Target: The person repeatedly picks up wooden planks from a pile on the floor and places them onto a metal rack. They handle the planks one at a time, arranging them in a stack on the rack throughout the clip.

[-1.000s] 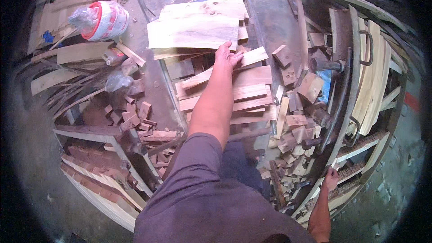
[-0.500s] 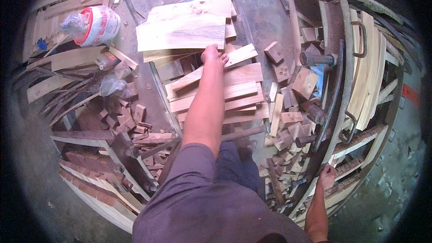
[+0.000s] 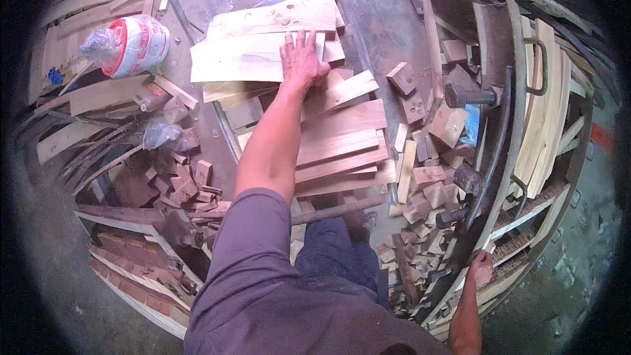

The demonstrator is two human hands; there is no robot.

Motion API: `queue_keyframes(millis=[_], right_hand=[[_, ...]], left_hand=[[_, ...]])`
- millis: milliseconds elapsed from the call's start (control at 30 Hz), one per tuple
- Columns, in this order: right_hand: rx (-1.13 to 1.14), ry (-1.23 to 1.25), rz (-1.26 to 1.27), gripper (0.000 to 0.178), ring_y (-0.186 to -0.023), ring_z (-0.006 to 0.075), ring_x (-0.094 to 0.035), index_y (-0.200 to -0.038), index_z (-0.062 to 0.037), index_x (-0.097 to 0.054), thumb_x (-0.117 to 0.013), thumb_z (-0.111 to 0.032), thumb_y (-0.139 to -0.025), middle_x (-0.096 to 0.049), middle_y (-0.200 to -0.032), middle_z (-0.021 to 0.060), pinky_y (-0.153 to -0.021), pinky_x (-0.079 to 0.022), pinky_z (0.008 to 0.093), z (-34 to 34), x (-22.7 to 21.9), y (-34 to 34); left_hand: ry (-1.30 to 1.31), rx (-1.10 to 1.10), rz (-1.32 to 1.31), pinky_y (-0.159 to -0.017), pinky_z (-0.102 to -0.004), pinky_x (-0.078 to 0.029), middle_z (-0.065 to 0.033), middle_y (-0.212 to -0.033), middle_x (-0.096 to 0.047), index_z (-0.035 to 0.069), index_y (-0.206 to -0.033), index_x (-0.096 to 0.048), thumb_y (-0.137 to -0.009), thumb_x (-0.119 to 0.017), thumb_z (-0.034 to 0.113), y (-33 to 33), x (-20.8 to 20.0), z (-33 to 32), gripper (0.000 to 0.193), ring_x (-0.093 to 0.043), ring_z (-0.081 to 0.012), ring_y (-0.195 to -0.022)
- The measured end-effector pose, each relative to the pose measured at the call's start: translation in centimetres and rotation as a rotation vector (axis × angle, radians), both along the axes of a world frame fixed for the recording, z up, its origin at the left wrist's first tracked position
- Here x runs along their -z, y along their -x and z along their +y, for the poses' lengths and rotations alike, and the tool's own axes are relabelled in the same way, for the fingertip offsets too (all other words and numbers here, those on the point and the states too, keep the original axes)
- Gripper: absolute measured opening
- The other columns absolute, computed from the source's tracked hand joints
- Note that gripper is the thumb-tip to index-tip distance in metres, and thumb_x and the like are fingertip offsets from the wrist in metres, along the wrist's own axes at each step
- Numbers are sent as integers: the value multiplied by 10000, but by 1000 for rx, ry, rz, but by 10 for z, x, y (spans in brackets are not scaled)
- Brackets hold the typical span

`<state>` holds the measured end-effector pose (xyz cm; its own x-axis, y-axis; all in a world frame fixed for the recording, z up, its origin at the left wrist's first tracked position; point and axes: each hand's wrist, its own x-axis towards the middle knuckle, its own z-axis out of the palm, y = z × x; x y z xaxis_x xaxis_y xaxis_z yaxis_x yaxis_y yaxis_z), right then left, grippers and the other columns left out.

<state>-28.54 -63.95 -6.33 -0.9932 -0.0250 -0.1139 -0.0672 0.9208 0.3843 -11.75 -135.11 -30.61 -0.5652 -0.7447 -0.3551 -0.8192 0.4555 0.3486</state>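
My left hand [image 3: 301,62] lies with spread fingers on the right end of a wide pale board [image 3: 240,59], touching its top face. That board rests on a stack, and another wide board with knots [image 3: 276,14] is just beyond it. Nearer me, several narrower planks [image 3: 338,128] are layered at slight angles. At the lower right, my right hand [image 3: 482,267] is closed beside the edge of a metal clamp rack [image 3: 516,177]. Its fingers are curled, and what they hold, if anything, is hidden.
Thick screws [image 3: 470,96] and bar handles stick out from the rack, which holds long boards [image 3: 542,105]. Wood offcuts [image 3: 430,194] are heaped on both sides. A white bucket with a red rim [image 3: 143,45] lies at the left. Another rack [image 3: 131,223] stands at the lower left.
My left hand has moved from the board's near right corner onto its face, fingers now spread. The board has shifted slightly left and nearer. My right hand stays at the rack.
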Motion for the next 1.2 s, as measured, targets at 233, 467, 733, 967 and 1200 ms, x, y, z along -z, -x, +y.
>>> queue_keyframes(millis=[233,467,733,967,1200], right_hand=[[70,-9,-32,360,-864,380,-698,-1021,-212,-747,-521,-469,-909,-740,-964,108,-746,-530,522,26,11,2],[231,-121,-39,367,-862,401,-687,-982,-199,-740,-481,-447,-908,-730,-971,149,-763,-515,534,-35,-8,-2],[170,-111,13,361,-848,400,-706,-992,-223,-756,-489,-455,-917,-740,-948,147,-742,-542,546,-17,-2,3],[161,-121,-4,342,-837,398,-705,-996,-226,-764,-515,-440,-898,-738,-934,152,-729,-545,543,-37,-8,-1],[107,-178,15,315,-831,390,-716,-997,-250,-770,-547,-441,-883,-739,-934,177,-726,-561,543,66,37,25]], left_hand=[[32,-106,115,-1177,-535,-236,-207,-1395,-432,74,-1472,-422,-762,-773,379,-86,-4,52,848,-332,-402,-1359],[243,-916,-56,-1217,-529,-137,-295,-1533,-286,-21,-1515,-298,-746,-794,512,-159,45,9,1059,-199,-444,-1456],[99,-142,-596,-1135,-616,-282,-364,-1558,-166,79,-1574,-220,-724,-834,322,-165,-15,-22,1077,-228,-568,-1400],[-206,-377,-63,-908,-396,-537,-221,-1086,-631,-69,-1216,-516,-746,-709,60,-185,-48,-38,524,-655,-292,-980],[-1175,-726,1082,-970,-366,-527,-169,-1208,-671,-116,-1305,-523,-771,-661,12,-206,-137,42,566,-678,-264,-1048]])
